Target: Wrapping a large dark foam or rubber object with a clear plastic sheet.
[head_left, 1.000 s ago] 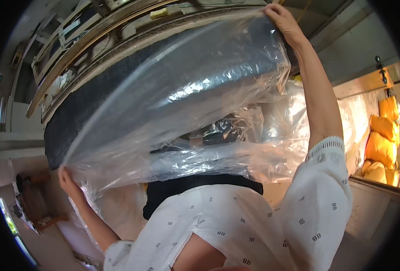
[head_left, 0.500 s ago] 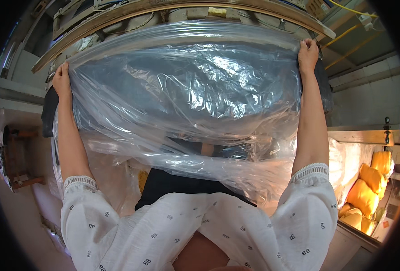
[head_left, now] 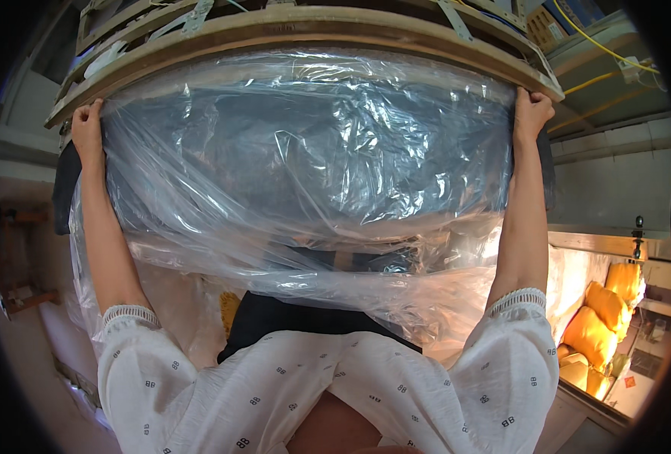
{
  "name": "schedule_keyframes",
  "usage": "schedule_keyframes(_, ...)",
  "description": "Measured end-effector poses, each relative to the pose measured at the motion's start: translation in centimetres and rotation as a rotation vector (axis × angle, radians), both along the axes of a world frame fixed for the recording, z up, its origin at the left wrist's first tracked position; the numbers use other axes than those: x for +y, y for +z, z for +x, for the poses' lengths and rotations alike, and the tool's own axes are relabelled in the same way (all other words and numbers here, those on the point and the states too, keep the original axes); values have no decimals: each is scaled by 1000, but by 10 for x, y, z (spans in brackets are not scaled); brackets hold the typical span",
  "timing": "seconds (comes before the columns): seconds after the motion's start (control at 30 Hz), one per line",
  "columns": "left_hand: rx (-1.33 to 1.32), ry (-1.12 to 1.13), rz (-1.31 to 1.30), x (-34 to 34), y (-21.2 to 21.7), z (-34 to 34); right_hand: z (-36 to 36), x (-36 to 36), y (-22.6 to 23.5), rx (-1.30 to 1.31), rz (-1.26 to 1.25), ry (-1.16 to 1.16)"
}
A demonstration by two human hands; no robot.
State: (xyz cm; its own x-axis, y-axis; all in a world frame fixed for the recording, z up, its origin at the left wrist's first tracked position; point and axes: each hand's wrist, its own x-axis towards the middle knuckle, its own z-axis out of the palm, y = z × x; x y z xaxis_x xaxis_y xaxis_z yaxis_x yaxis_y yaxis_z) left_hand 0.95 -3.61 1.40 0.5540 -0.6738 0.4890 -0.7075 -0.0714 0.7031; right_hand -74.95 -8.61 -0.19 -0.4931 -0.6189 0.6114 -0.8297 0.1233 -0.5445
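A large sheet of clear plastic film [head_left: 222, 151] is stretched between my two hands and hangs down toward my waist. Its far left edge is pinched in my left hand [head_left: 88, 136], with the fingers closed just below the end of a long wooden bar [head_left: 275, 30]. On the far right, my right hand [head_left: 530, 113] grips the film's other edge, also close under the bar. Dark padded-looking material [head_left: 184, 129] shows through the shiny film, and more of it [head_left: 65, 185] sticks out beyond my left forearm. Folds and reflections hide details beneath.
Wooden slats and metal brackets [head_left: 456, 19] lie beyond the bar. Yellow cables [head_left: 600, 34] run at the upper right. Plump yellow bundles [head_left: 591, 337] sit low on the right beside a wooden ledge [head_left: 604, 244]. A brown wooden frame [head_left: 21, 257] stands at the left.
Both hands have moved slightly outward, still holding the film. The film's far edge now lies up against the wooden bar, which appears closer and lower in view.
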Motion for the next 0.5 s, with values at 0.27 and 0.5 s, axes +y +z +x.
schedule_keyframes(0.27, -142, -21, -40, 7, -1, -10, -14, 2, 6, -156, -33, 6)
schedule_keyframes(0.5, -218, -7, -55, 36, 15, -1, 22, 55, 17, 247, 215, 220)
